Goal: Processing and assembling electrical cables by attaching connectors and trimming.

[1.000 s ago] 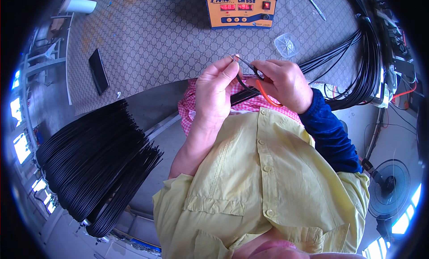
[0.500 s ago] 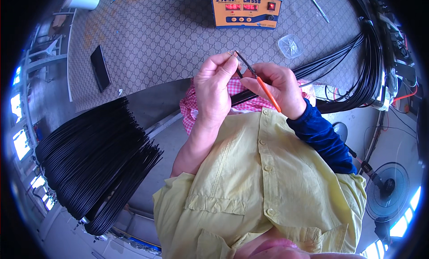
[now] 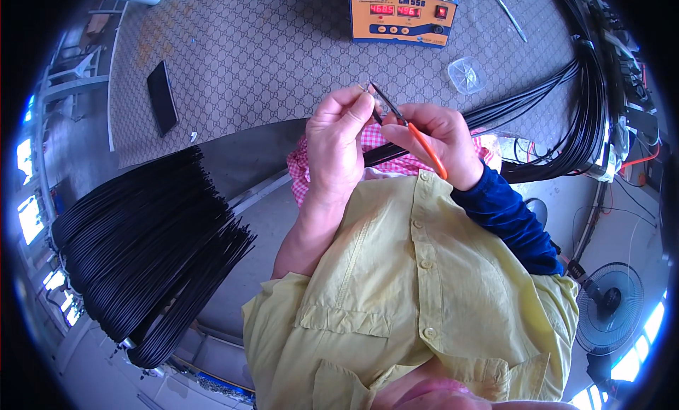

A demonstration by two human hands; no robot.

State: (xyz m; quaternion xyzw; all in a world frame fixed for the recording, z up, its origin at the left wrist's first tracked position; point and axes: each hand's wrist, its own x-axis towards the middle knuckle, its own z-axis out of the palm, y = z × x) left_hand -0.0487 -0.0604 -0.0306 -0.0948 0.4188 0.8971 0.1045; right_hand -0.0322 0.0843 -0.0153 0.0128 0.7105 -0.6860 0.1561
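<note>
The left hand (image 3: 339,141) pinches the tip of a thin black cable (image 3: 396,150) between thumb and forefinger, fingers closed on it, raised above the patterned grey tabletop (image 3: 247,49); the right hand (image 3: 442,138) is closed around a small pair of orange-handled cutters (image 3: 410,131), whose dark nose meets the cable tip just beside the left thumb; the step in hand looks like trimming or stripping the cable end, and the next move would call for a steady squeeze with the tip held square; the orange and blue box-shaped meter (image 3: 402,14) sits well ahead, a clear plastic dish (image 3: 465,74) near the right; a big fan of black cables (image 3: 141,247) crowds the left edge, so free room lies mostly forward.
</note>
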